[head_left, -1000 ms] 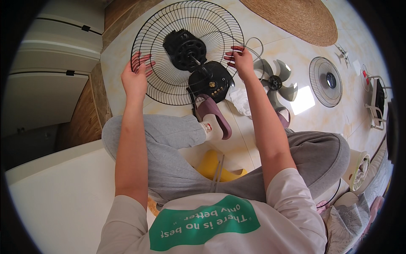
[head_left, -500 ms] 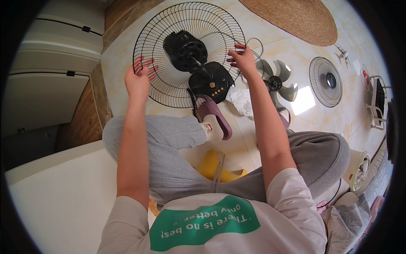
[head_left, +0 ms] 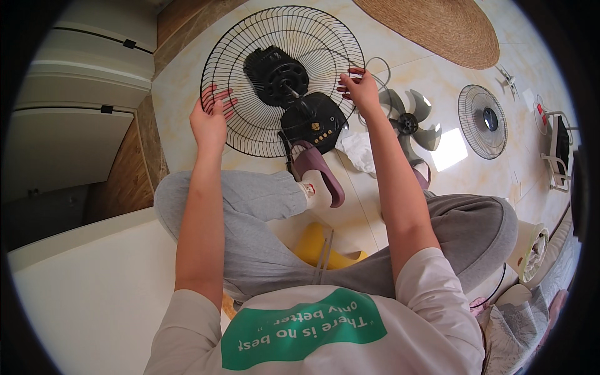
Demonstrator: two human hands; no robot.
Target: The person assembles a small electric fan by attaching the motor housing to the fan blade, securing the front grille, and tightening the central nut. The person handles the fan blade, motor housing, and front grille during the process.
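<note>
A large round black wire fan grille point(head_left: 337, 47) is held at its two sides, before the fan. My left hand point(head_left: 209, 122) has the left rim between thumb and fingers, the fingers showing through the wires. At the right rim my right hand point(head_left: 362, 90) grips it likewise, fingers curled at the edge. Seen through the wires are the black motor housing point(head_left: 270, 72) with a bare metal shaft and, nearer me, the black control box point(head_left: 314, 120) with several gold buttons. Right of these, a dark translucent fan blade point(head_left: 407, 123) lies on the floor.
A second round grille point(head_left: 489, 117) with a dark hub lies farther right. A crumpled white bag or cloth point(head_left: 357, 151) is beside the control box. The woven mat point(head_left: 437, 28) lies at the far side. My purple slipper point(head_left: 324, 174) is close below the grille; white cabinets point(head_left: 75, 81) stand left.
The grille and both hands have shifted very slightly right, with its tilt a little different. Both hands keep their hold; the other fan parts stay where they were.
</note>
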